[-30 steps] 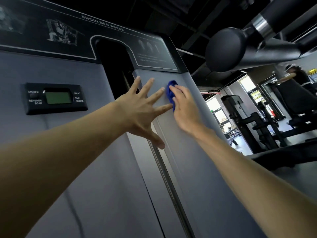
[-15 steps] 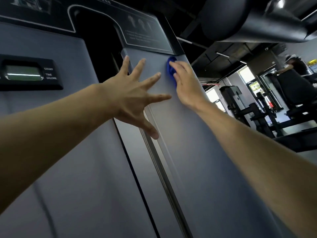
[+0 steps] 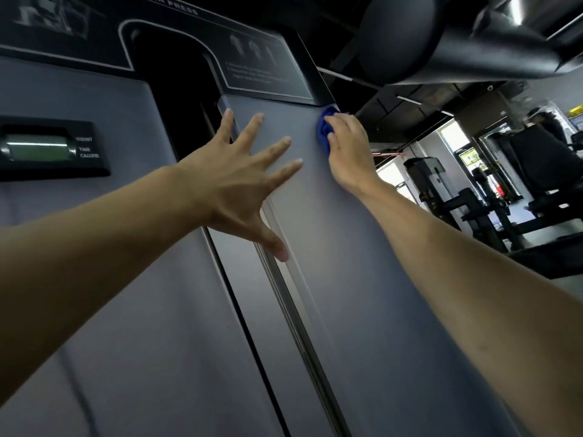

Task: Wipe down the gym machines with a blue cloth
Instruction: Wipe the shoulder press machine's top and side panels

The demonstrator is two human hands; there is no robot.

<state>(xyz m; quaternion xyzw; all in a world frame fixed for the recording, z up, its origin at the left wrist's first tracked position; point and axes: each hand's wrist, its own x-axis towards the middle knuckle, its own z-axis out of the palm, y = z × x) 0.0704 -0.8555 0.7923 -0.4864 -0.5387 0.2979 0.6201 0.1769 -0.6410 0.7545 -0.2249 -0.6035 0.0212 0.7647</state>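
**Cloth at the top corner of the shoulder press shroud**

The blue cloth sits bunched under the right hand, fingers curled over it and pressing it to the grey shroud panel, just below the black instruction placard at the panel's outer edge. The panel's long axis runs downward from there, so I'd guess the stroke goes down. The left hand is spread flat, holding nothing, near the panel's inner edge. The LCD counter lies well left.
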